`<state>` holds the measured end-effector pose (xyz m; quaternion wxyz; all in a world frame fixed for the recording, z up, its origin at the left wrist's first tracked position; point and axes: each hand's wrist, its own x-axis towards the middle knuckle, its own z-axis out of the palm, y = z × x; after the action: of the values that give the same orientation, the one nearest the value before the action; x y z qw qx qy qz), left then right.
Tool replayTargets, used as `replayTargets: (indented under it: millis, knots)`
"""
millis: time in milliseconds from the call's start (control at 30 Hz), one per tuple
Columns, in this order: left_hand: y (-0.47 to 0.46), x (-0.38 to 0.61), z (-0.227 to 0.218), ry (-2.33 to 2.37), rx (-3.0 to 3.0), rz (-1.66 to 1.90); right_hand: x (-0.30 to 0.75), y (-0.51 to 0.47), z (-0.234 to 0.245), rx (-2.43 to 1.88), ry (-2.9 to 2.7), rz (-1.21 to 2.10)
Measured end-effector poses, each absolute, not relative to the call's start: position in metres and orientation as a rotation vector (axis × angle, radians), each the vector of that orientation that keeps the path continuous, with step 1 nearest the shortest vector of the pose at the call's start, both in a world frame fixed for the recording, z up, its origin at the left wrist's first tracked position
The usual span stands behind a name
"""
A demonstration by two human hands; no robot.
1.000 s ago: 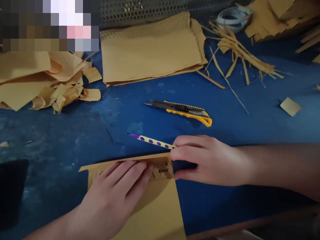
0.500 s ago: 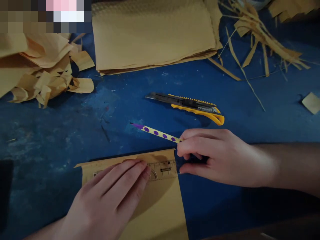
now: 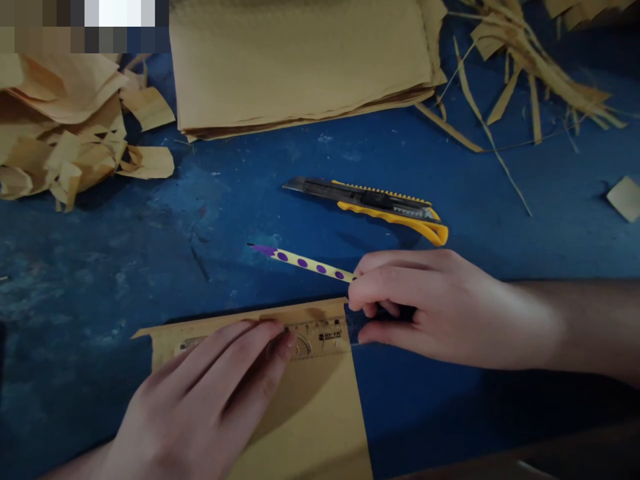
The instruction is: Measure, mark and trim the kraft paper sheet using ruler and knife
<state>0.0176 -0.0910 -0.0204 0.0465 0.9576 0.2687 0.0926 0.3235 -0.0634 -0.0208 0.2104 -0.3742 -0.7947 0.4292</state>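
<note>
My left hand point(image 3: 205, 400) lies flat with fingers stretched out, pressing a clear ruler point(image 3: 320, 333) onto a brown paper sheet point(image 3: 310, 427) near the front edge of the blue table. My right hand point(image 3: 430, 310) is closed around a yellow pencil with purple dots point(image 3: 300, 261), whose tip points left over the table just beyond the sheet's top edge. Its thumb and fingers also touch the ruler's right end. A yellow and black utility knife point(image 3: 370, 203) lies on the table just behind the right hand.
A stack of brown paper sheets point(image 3: 300, 67) lies at the back centre. Crumpled paper offcuts point(image 3: 65, 133) pile at the left, thin paper strips point(image 3: 525, 67) at the back right. A small paper scrap point(image 3: 625, 197) sits at the far right. The blue table point(image 3: 125, 267) is scuffed.
The view has shifted so everything sits slightly lower and left. Both hands stay on the ruler and pencil with little movement; the pencil tip edged slightly left.
</note>
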Motion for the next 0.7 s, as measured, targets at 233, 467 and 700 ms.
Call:
replayTargets:
  millis: [233,467,700]
  knots:
    - [-0.0948,0.011,-0.0217,0.835,2.905,0.215,0.3227,-0.0621,-0.0205,-1.056,-2.215,1.193]
    - [-0.0957,0.0104,-0.0217,0.824,2.918,0.226,0.3229,-0.0612,-0.0188,-1.1,-2.221,1.22]
    - [-0.0986,0.011,-0.0196,0.783,2.935,0.208,0.3234,-0.0617,-0.0182,-1.115,-2.225,1.223]
